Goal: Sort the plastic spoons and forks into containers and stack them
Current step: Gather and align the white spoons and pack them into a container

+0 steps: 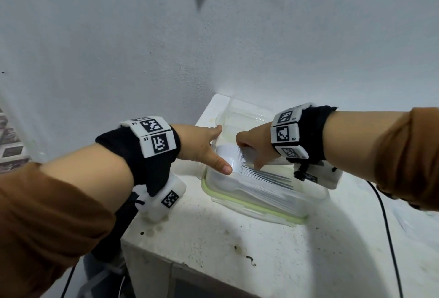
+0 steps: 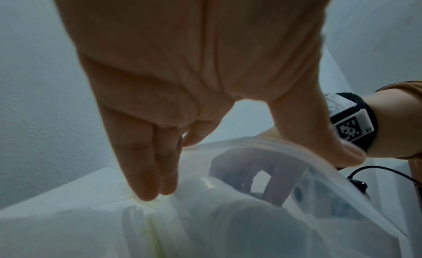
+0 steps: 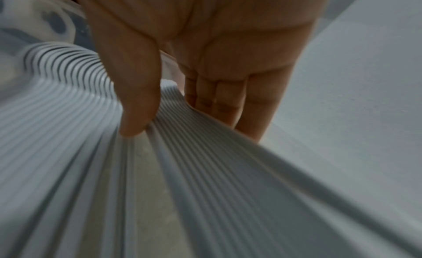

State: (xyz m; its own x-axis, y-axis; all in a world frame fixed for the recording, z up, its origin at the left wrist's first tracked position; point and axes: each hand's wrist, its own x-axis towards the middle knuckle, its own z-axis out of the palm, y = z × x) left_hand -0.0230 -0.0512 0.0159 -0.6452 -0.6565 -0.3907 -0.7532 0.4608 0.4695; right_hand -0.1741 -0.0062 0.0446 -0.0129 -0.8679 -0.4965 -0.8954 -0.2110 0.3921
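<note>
Right hand [image 1: 251, 142]: fingers pinched the spoons [image 1: 259, 174] in the container [image 1: 251, 205].
Left hand [image 1: 202, 148]: fingers straight, together, on its 9 o'clock rim.
Worktop [image 1: 213, 238]: carried the container.

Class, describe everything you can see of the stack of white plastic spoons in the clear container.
The stack of white plastic spoons is a row of thin, nested, glossy pieces whose edges read as fine parallel lines. It lies inside the clear plastic container with the pale green rim on the white counter. The right hand pinches a bundle of handles, thumb pressed into the row and parting it. The left hand's thumb reaches over the bowl end.
</note>
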